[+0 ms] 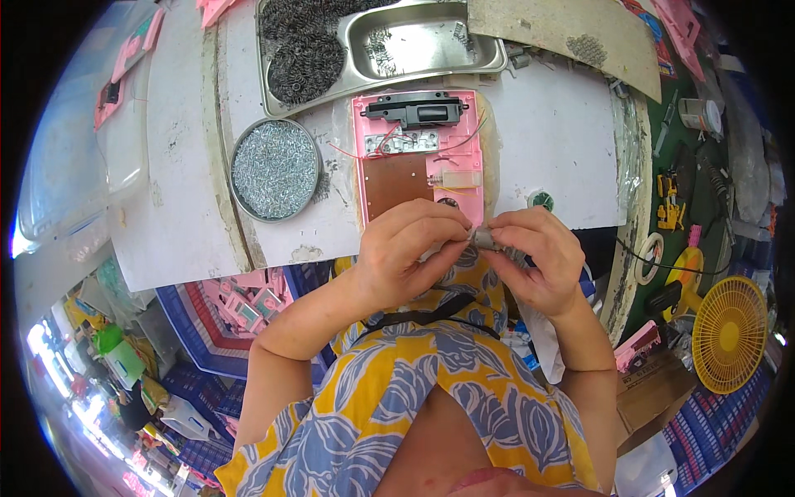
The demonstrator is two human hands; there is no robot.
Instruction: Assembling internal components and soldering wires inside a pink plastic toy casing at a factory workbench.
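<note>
The 2 hands, left (414, 248) and right (540, 255), meet with fingertips pinching a small grey cylinder (484, 240) between them, just before the pink housing (469, 141). Beyond the left hand, a round dish (273, 219) brims with small silvery pieces (276, 166). Farther ahead, a metal tray (422, 48) has 2 compartments: dark springs (306, 70) heap the left, fewer scatter the right. Below-left of the hands, a blue crate (184, 335) holds pink parts (252, 305).
</note>
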